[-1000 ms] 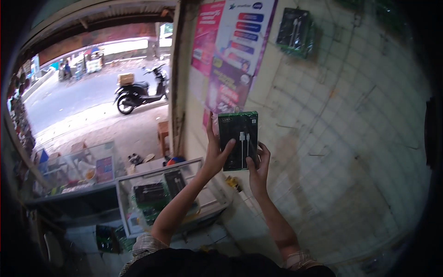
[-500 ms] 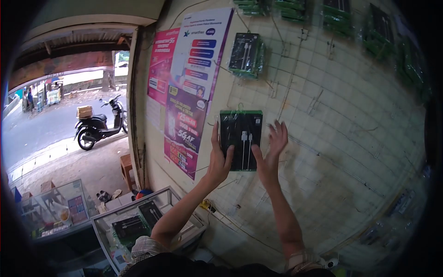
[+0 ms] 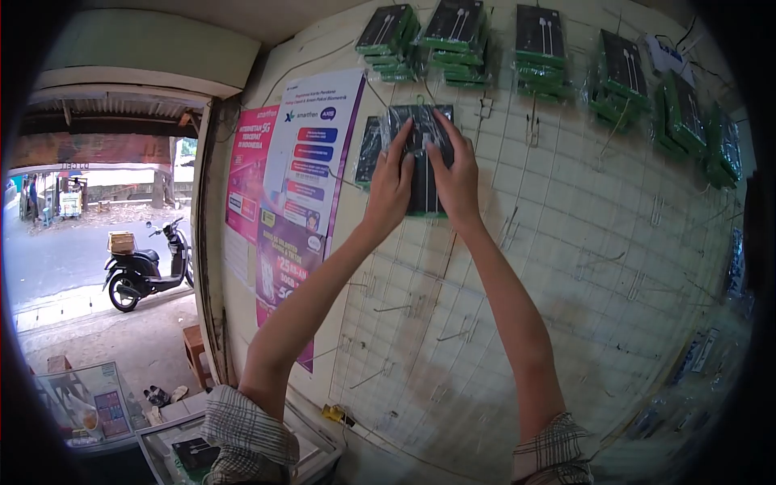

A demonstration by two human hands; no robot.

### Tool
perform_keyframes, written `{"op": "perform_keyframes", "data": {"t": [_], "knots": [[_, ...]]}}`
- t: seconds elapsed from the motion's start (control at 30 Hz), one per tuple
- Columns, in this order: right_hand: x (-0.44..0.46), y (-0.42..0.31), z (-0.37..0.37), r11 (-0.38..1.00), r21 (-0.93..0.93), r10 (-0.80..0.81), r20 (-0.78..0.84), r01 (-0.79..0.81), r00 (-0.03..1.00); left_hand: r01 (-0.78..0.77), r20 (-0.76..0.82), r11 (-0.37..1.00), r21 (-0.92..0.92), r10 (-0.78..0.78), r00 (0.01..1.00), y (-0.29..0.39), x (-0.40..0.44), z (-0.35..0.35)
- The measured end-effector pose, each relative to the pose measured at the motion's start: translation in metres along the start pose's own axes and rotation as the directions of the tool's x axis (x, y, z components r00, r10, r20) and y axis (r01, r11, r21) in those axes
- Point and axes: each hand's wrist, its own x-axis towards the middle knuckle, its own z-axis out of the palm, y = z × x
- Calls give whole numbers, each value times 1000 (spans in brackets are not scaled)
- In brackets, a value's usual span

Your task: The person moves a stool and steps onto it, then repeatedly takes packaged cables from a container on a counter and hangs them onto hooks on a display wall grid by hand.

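Observation:
Raised in front of the wall rack, a black charging cable box (image 3: 425, 198) in clear plastic shows a white cable on its face. My left hand (image 3: 390, 187) grips its left side, fingers and thumb over the front. On the right side my right hand (image 3: 457, 184) holds it the same way, fingers reaching towards the upper edge. Part of the box's front is hidden by both hands. Just behind and to the left, another packaged cable box (image 3: 368, 155) hangs on the rack, partly covered by the held one.
Along the top of the wire grid rack (image 3: 517, 275) hang several stacks of cable boxes (image 3: 540, 40). Bare metal hooks (image 3: 457, 333) stick out lower down. Posters (image 3: 311, 153) cover the wall at left. Below stands a glass display case (image 3: 153, 440); outside, a motorbike (image 3: 149, 267) is parked.
Both hands have lifted the cable box upward on the wall, beside the hanging one. The right hand's fingers, spread off the box before, now lie on it. The view has tilted up.

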Motion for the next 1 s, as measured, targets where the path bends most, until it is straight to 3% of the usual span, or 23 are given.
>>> {"op": "perform_keyframes", "data": {"t": [0.3, 0.43, 0.6, 0.7, 0.77, 0.8, 0.9, 0.93, 1.0], "knots": [[56, 33, 22, 992, -125, -29, -46, 23, 999, -23, -79, 998, 51, 27, 997, -36, 54, 11], [63, 45, 24, 981, -189, 39, -77, -53, 996, 36, -22, 997, 63, -35, 999, -45, 61, 15], [65, 70, 24, 986, -143, 86, -45, -92, 995, 99, 47, 994, 54, -101, 994, -57, 62, 24], [60, 92, 25, 979, -161, 121, -45, -126, 992, 132, 64, 980, 152, -143, 988, -67, 55, 35], [53, 107, 24, 968, -194, 152, -57, -161, 987, 125, 55, 905, 408, -161, 985, -71, 48, 46], [50, 115, 23, 956, -223, 178, -73, -190, 981, 125, 60, 906, 405, -163, 985, -69, 48, 48], [37, 141, 20, 945, -240, 205, -92, -221, 974, 124, 304, 798, 590, -362, 881, -55, 48, 48], [34, 152, 20, 950, -226, 198, -95, -215, 976, 123, 305, 797, 592, -362, 881, -54, 48, 49], [25, 168, 21, 929, -292, 201, -119, -228, 972, -15, 446, 697, 717, -442, 778, -56, 48, 55]]}}
